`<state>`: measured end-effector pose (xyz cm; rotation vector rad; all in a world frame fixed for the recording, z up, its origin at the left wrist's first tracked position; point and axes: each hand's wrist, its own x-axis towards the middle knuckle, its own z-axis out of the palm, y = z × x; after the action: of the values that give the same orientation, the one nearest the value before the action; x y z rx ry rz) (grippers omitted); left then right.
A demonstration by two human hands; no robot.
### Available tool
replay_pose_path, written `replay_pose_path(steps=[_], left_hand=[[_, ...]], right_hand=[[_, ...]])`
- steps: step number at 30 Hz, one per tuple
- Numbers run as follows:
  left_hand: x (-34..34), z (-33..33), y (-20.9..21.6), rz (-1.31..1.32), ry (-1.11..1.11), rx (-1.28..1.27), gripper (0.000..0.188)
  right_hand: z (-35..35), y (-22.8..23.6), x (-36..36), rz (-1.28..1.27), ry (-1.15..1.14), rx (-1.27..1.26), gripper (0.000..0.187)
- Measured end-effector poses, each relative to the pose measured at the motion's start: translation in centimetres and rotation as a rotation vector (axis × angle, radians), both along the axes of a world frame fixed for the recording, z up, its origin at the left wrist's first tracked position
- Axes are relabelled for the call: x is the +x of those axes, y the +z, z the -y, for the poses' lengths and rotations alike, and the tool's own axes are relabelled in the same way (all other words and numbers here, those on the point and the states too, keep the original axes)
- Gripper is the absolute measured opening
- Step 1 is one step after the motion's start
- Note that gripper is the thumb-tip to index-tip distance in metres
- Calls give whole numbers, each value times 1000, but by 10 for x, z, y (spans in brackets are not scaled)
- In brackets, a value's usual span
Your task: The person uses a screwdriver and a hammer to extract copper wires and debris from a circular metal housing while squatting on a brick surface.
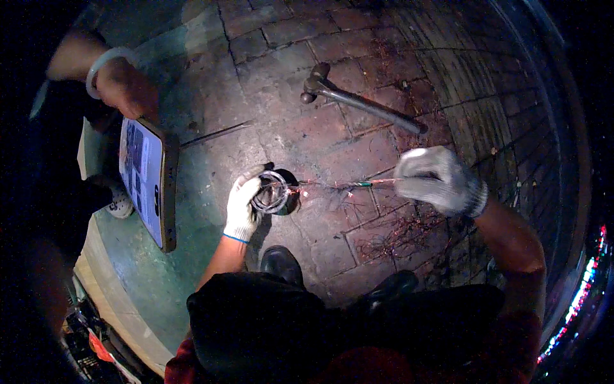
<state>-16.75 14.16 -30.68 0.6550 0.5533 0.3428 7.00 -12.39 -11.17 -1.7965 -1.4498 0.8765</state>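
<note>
My left hand, in a white knit glove, is closed round the side of a ring-shaped metal part with a hollow middle. Copper-coloured strands show at the ring's right edge. From there a thin copper wire, with a short green section, runs across to my right hand. That hand is gloved too and slightly blurred, its fingers closed on the wire's end. A ball-peen hammer lies on the bricks beyond, touched by neither hand. The ring's underside is in dark shadow.
Fine loose wires are scattered on the brick floor near my right shoe. A thin rod lies at the far left. Beside it another person's hand, with a pale bracelet, holds a lit phone.
</note>
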Motion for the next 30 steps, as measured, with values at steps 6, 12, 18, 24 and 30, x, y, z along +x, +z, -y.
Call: replay_pose_path(steps=[6,12,18,24,30], left_hand=[[21,-12,-7,-142,211,275,26],[15,-21,3,-180,140,402,21],[-42,-74,-41,-17,101,-33,33],[-30,-54,-24,-82,84,53,35],[-9,-39,-3,-190,230,192,26]], right_hand=[[63,-20,1,63,16,-132,16],[55,2,-10,63,73,17,15],[160,35,53,-269,-569,418,31],[111,26,43,-747,-1217,648,41],[99,71,50,-616,-1447,787,31]])
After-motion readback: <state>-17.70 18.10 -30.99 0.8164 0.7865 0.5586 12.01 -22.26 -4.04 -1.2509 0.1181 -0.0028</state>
